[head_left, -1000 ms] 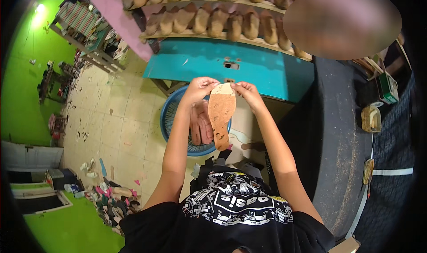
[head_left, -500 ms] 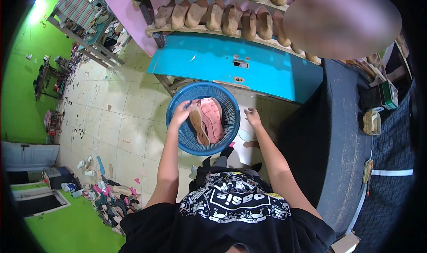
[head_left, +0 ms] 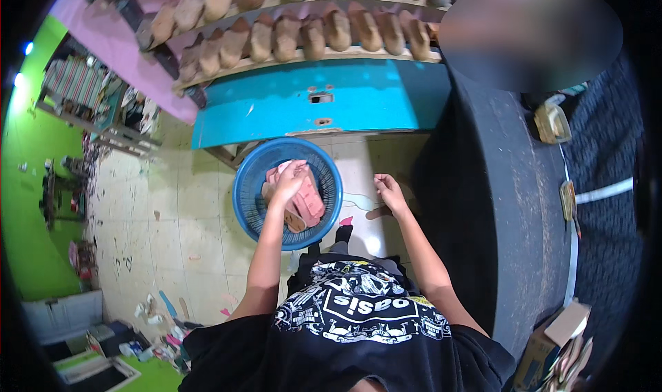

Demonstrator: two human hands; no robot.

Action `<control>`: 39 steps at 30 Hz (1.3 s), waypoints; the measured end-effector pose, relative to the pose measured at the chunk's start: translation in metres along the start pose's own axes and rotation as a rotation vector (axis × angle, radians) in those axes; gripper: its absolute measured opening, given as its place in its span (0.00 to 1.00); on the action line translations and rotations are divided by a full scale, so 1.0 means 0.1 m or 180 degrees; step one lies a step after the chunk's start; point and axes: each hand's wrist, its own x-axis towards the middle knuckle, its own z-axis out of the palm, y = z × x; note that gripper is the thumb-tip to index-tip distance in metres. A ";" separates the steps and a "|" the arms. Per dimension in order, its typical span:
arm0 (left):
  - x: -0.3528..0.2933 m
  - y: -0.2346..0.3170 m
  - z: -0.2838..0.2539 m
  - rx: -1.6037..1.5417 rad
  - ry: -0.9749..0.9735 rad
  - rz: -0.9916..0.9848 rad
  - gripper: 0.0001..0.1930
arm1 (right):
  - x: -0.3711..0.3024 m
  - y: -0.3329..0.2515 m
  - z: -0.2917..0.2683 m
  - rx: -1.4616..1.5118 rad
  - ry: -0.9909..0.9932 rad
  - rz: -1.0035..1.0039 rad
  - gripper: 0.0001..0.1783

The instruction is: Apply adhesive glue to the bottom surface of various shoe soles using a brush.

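A round blue plastic basket (head_left: 245,216) with slotted sides stands on the floor in front of me. In it lies a stack of pink sole-shaped pieces (head_left: 310,204), like shoe insoles, and a tan one (head_left: 296,222) shows at the near end. My left hand (head_left: 291,181) is inside the basket, its fingers bent over the far end of the pink insoles and closed on them. To the right of the basket, above the floor, hangs my right hand (head_left: 391,192). Its fingers are curled together; what they hold, if anything, is hidden.
Beyond the basket is a turquoise panel (head_left: 269,109), with racks of wooden shoe lasts (head_left: 286,39) above. A black-covered table (head_left: 476,185) stands close on my right, bearing a small plastic tub (head_left: 552,122). A cardboard box (head_left: 552,344) is at lower right. Scraps litter the tiled floor (head_left: 186,219).
My left hand has moved from the left edge of the insoles to over their far end. My right hand stays beside the basket, fingers curled. The view has shifted to the right.
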 end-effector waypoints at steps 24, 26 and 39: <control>-1.33 2.74 4.50 -0.0152 -0.3670 0.1815 0.14 | -3.47 -0.44 -2.89 0.0373 0.3532 -0.1065 0.13; -1.61 2.86 4.80 -0.0208 -0.3919 0.1958 0.13 | -3.81 -0.35 -3.04 0.0404 0.3826 -0.1113 0.13; -3.22 3.34 6.10 -0.0430 -0.5369 0.2603 0.12 | -5.47 -0.12 -3.50 0.0254 0.5463 -0.1333 0.11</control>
